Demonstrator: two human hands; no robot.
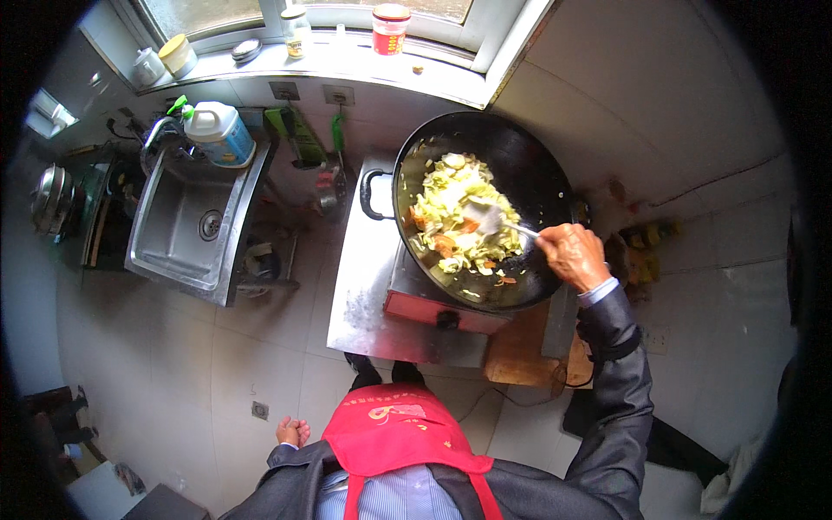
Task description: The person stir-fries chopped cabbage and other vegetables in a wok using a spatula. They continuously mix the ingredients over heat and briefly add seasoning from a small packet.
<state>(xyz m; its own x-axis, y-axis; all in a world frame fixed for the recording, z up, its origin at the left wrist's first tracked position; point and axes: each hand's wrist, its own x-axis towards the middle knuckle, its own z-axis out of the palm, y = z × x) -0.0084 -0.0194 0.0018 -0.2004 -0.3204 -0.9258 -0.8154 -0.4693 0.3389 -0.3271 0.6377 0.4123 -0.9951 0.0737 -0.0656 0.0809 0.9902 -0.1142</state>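
My right hand (572, 253) grips the handle of a metal spatula (520, 228) over a large black wok (533, 162). The spatula's blade is blurred and rests among chopped pale-green vegetables, which look like cabbage (455, 188), mixed with orange-brown pieces (444, 246). The food lies mostly in the left half of the wok. Under the wok is a stove (448, 309) with a red front and a black knob. My left hand (292, 431) hangs low beside the red apron (396, 429), loosely curled and with nothing visible in it.
Left of the metal-topped table (364, 318) is a steel sink (182, 227), with a large white jug (218, 133) at its back edge. A loop handle (373, 195) juts from the wok. Jars line the windowsill (325, 70). A cable (513, 400) trails below the wooden board (520, 351).
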